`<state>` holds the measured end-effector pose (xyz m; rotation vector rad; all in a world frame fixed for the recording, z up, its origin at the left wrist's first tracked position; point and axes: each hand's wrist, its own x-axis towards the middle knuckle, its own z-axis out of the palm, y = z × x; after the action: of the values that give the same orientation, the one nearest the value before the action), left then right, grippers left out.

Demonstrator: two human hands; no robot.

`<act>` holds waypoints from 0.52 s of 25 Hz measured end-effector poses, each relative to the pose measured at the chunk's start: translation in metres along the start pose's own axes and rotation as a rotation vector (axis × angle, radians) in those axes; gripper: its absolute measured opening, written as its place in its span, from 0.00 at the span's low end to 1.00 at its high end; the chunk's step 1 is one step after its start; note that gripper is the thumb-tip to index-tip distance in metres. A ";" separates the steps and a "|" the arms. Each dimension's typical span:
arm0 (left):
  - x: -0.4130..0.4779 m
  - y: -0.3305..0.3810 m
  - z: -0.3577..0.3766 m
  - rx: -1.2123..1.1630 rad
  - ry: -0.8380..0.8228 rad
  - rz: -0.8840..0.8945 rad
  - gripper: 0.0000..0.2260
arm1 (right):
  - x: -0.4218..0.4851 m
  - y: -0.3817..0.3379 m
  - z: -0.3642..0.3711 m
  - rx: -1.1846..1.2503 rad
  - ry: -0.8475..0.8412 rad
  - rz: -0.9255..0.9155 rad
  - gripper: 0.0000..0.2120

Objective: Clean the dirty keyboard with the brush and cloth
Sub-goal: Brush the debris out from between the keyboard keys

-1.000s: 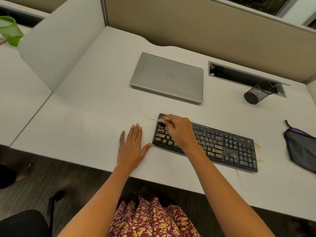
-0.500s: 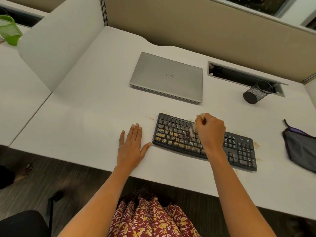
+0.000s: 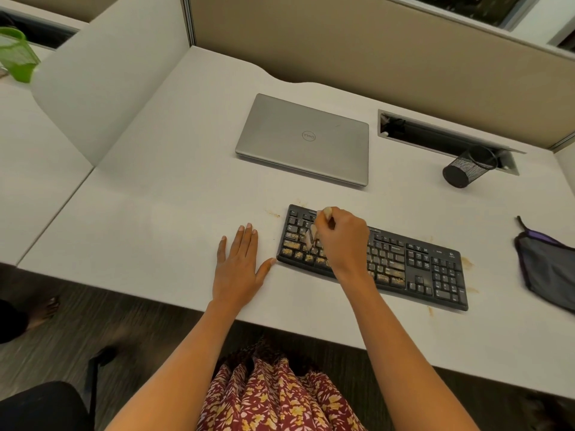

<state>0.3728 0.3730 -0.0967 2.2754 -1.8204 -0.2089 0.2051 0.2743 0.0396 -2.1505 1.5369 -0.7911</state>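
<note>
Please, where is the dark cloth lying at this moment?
In the head view, the dark cloth lies on the desk at the far right, apart from the keyboard and its right end, and partly cut off by the frame.

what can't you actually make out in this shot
All in the head view:
Pale brush: bristles blurred, handle mostly hidden inside the gripping right hand.
Black keyboard: keys under that hand and wrist hidden; key legends too small to read.
Dark grey cloth with purple trim: cut off by the right edge.
Green mesh cup: cut off by the left edge.
</note>
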 end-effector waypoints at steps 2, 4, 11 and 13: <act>0.000 -0.001 0.000 0.006 -0.004 0.001 0.37 | 0.004 0.007 -0.011 0.024 0.051 0.035 0.16; 0.001 0.000 0.000 0.016 -0.018 0.005 0.36 | 0.008 0.018 -0.022 -0.002 0.086 0.065 0.16; 0.001 0.000 -0.002 0.065 -0.076 0.045 0.37 | -0.005 0.003 0.000 -0.148 -0.028 -0.030 0.15; 0.001 -0.001 -0.003 0.081 -0.090 0.061 0.39 | -0.008 -0.012 0.012 -0.142 -0.045 -0.074 0.14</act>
<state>0.3746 0.3724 -0.0939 2.2944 -1.9746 -0.2355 0.2196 0.2860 0.0360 -2.3232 1.5405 -0.6700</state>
